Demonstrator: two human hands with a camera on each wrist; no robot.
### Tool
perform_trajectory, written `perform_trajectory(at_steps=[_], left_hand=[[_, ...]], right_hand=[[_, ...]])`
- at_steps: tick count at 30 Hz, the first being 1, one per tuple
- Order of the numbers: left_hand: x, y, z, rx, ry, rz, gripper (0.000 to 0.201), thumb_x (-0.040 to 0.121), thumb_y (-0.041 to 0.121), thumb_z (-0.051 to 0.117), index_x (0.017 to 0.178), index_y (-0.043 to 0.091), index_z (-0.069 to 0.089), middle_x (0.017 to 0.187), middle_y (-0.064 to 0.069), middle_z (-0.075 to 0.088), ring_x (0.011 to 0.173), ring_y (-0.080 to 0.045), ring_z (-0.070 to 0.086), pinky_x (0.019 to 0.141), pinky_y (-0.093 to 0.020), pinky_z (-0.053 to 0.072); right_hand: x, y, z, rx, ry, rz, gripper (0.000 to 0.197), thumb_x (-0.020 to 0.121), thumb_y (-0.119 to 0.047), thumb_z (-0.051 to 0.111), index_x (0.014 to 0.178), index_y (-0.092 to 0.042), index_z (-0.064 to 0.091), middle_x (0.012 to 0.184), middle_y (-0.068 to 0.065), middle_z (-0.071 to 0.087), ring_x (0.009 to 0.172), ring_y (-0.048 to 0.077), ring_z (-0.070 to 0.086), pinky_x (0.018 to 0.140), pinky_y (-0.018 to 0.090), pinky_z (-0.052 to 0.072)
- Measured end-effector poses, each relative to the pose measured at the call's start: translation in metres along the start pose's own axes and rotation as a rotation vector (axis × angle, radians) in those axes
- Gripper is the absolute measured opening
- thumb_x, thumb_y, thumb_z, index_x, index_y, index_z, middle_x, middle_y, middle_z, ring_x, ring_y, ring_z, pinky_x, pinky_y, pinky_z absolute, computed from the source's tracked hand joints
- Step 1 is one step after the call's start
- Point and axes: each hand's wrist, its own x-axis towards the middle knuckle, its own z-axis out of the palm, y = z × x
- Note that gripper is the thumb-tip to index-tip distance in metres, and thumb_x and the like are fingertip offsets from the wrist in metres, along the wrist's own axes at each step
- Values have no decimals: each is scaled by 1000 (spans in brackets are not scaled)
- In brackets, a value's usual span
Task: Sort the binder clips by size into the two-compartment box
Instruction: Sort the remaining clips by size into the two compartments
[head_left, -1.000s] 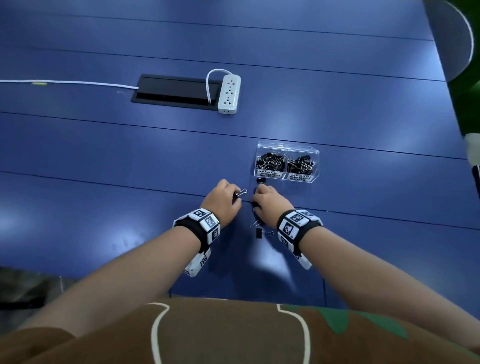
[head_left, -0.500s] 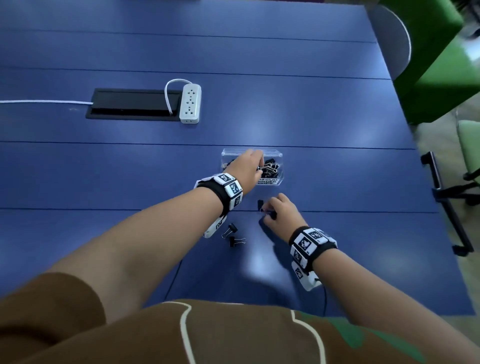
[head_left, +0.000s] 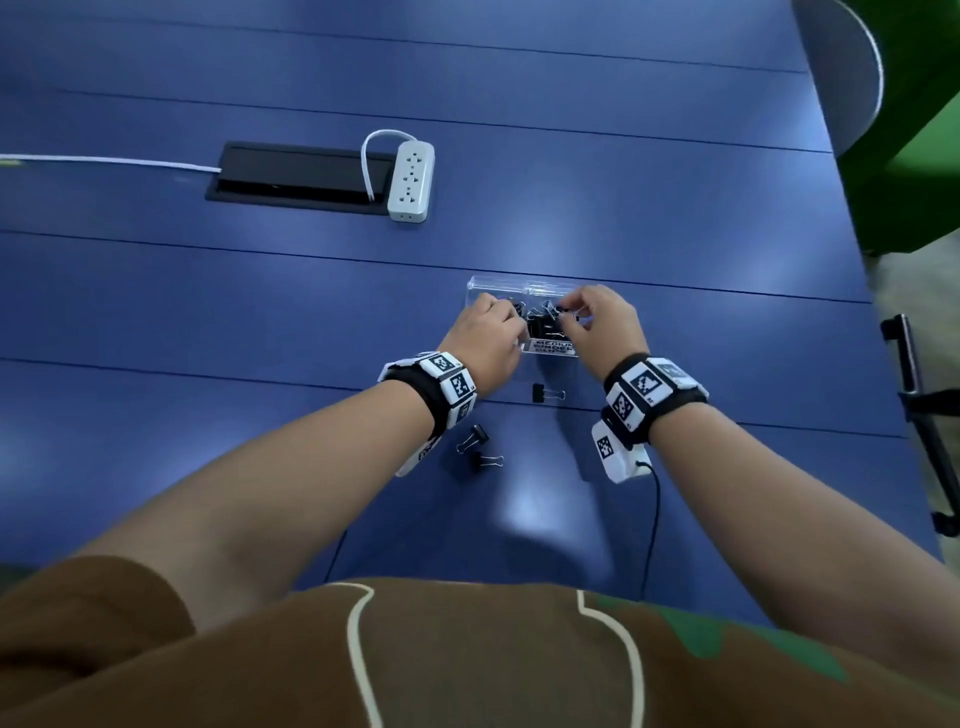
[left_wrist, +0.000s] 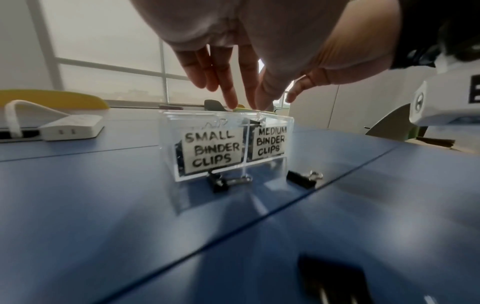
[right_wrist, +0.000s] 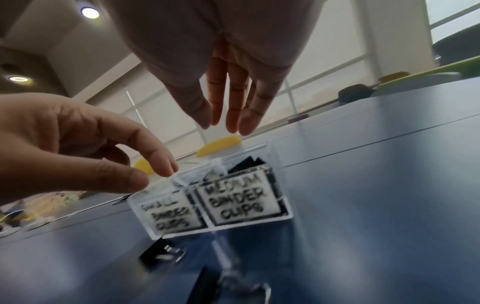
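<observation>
On the blue table, far to the left, a white cable runs to a black recessed hatch, and a white power strip lies at the hatch's right end. Nearer the person, two binder clips lie loose on the table just beside the left wrist band, and a third loose clip lies between the two wrists, just in front of the box. The left hand hovers over the left side of the clear two-compartment box, its fingers straight and pointing down at the rim, holding nothing that can be seen. The box carries two handwritten labels (SMALL BINDER CLIPS on its left half, MEDIUM BINDER CLIPS on its right), and black clips fill both halves. The right hand hangs over the medium compartment with its fingers extended downward and close together; in the wrist view they appear empty, though from the head view a dark clip at the fingertips may be either touching them or already lying in the pile. At the far right edge stand a grey chair back and a green seat.
</observation>
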Motion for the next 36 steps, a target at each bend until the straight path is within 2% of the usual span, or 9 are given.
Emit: perform_trajectory(at_steps=[3,6,8,13,19,23,27,32,36], left_hand=[[-35,-14,6,-52,-62,0,16,77,7,54,86,8,67,91,-14,61,90,-35,52,76,-45,51],[-69,-23,18,-105,-206,-22,23,78,3,52,96,9,65,99,-13,57,91,-34,52,75,-47,51],[-86,-23,25,-116,-299,-14,29,81,5,53,107,11,63,106,-12,56,97,-32,52,80,-46,51],[-103,-17,38,-93,-383,-89,30,90,18,55,119,13,58,112,-12,49,103,-29,52,84,-44,51],[-100,-19,39,-181,-384,-233,13,90,17,55,99,8,58,107,-12,47,94,-28,52,84,-47,48],[-100,-23,34,-251,-321,-274,3,85,9,58,87,9,57,98,-7,54,91,-25,52,84,-45,47],[-96,-26,34,-265,-265,-281,10,83,2,55,84,12,56,88,0,52,89,-27,54,79,-45,48],[-72,-23,33,-232,-174,-233,18,91,8,51,108,14,54,106,-6,52,99,-25,51,87,-43,49],[-44,-16,35,-74,-260,-277,45,94,9,46,138,11,36,120,-11,44,109,-29,47,85,-45,51]], right_hand=[[-20,-4,19,-54,-157,-54,16,82,-7,54,91,-10,67,95,9,67,87,25,60,84,35,50],[-42,4,40,-248,-443,-80,24,84,-7,52,105,-9,64,112,12,58,107,29,50,94,37,45],[-53,12,50,-347,-530,-57,31,86,-7,53,116,-10,58,122,10,49,116,30,39,99,41,41],[-71,13,56,-289,-475,-38,26,86,-6,53,111,-6,60,117,14,50,114,33,44,95,40,42],[-117,-20,77,-172,-532,-260,28,79,-8,52,103,-9,65,99,15,53,89,33,52,71,38,47],[-128,-19,93,-206,-542,-278,37,86,-10,47,121,-15,59,104,17,53,96,33,48,70,43,49],[-130,-7,92,-232,-510,-240,32,84,-6,48,114,-8,59,107,16,50,99,34,50,69,43,50],[-127,11,78,-219,-438,-199,29,80,-3,50,108,-8,58,113,13,50,96,32,51,67,37,49],[-124,17,70,-306,-457,-175,28,85,-10,46,111,-11,55,121,5,52,101,28,47,71,40,50]])
